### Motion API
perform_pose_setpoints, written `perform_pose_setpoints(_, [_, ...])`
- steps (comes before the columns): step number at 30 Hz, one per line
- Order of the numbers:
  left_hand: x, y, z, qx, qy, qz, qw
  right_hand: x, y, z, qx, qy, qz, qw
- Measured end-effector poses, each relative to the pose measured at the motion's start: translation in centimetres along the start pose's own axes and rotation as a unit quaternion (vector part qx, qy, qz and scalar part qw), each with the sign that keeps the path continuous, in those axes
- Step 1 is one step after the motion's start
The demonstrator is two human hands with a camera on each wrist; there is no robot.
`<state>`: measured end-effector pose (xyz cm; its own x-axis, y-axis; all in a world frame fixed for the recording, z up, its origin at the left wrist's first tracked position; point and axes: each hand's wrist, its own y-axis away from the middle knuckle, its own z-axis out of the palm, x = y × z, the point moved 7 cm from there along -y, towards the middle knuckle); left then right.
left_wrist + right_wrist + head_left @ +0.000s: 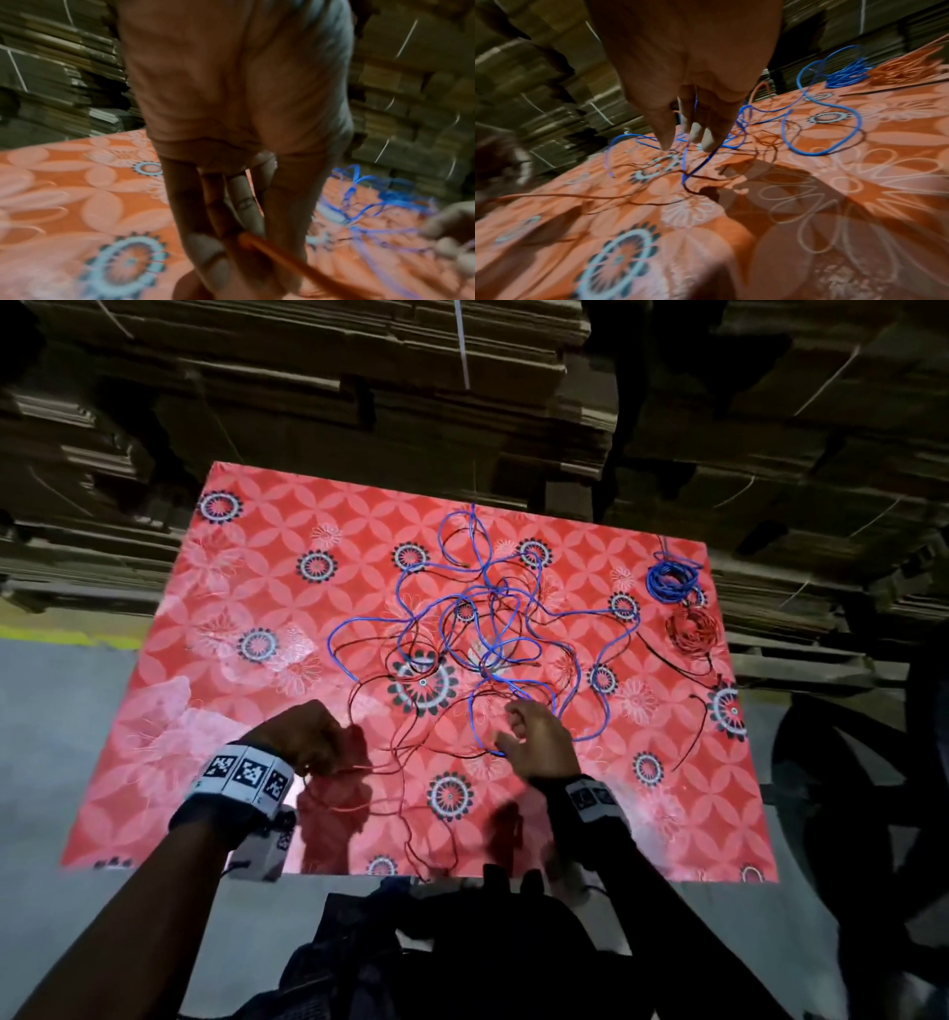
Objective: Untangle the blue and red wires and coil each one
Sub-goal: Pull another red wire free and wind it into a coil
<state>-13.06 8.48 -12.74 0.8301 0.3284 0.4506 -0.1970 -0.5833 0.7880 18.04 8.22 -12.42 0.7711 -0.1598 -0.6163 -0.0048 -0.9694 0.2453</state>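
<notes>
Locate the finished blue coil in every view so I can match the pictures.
Head: blue coil at the cloth's far right edge, just beyond the red coil.
Left wrist: not identifiable; only blurred loose blue wire.
Right wrist: upper right, red coil beside it.
Shared landmark: the red floral cloth.

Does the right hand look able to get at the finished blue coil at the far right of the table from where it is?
Probably yes. The right hand hovers open above the tangle, and the blue coil lies exposed ahead to its right with only loose wires lying flat between.
</notes>
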Motion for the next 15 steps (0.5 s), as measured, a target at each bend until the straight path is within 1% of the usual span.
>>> perform_pose_setpoints(1, [-0.9, -0.3, -0.7, 0.026, -0.02, -0.012, 0.999, 0.6, -0.4, -0.5, 0.01, 0.014, 0.018, 1.0])
perform_pose_setpoints(3, [-2.6, -0.3, -2.5, 0.112, -0.066, -0.046, 0.99, 1.7, -1.2, -1.7, 0.047, 0.011, 0.054, 0.997])
perform_pose_setpoints(5, [-4.3, 0.0, -3.9, 0.199, -0.118, -0.082, 0.969, 2.6, -1.7, -2.9, 0.093, -0.009, 0.093, 0.991])
perform_pose_setpoints(7, [-5.3, 0.3, -4.5, 0.247, -0.139, -0.11, 0.953, 3.1, -2.1, -3.9, 0.136, -0.018, 0.114, 0.984])
perform_pose_setpoints(9, [-6.0, 0.0, -4.2, 0.237, -0.131, -0.114, 0.956, 3.2, -2.5, -4.3, 0.16, -0.022, 0.115, 0.98])
perform_pose_setpoints(12, [-6.1, -0.6, -3.9, 0.208, -0.123, -0.109, 0.964, 2.7, -2.9, -4.6, 0.16, -0.009, 0.111, 0.981])
perform_pose_setpoints(14, [-5.1, -0.6, -4.2, 0.209, -0.124, -0.095, 0.965, 2.5, -3.1, -4.7, 0.155, -0.005, 0.109, 0.982])
perform_pose_setpoints(15, [-4.0, -0.3, -4.6, 0.217, -0.126, -0.078, 0.965, 2.5, -3.2, -4.7, 0.154, -0.004, 0.105, 0.982])
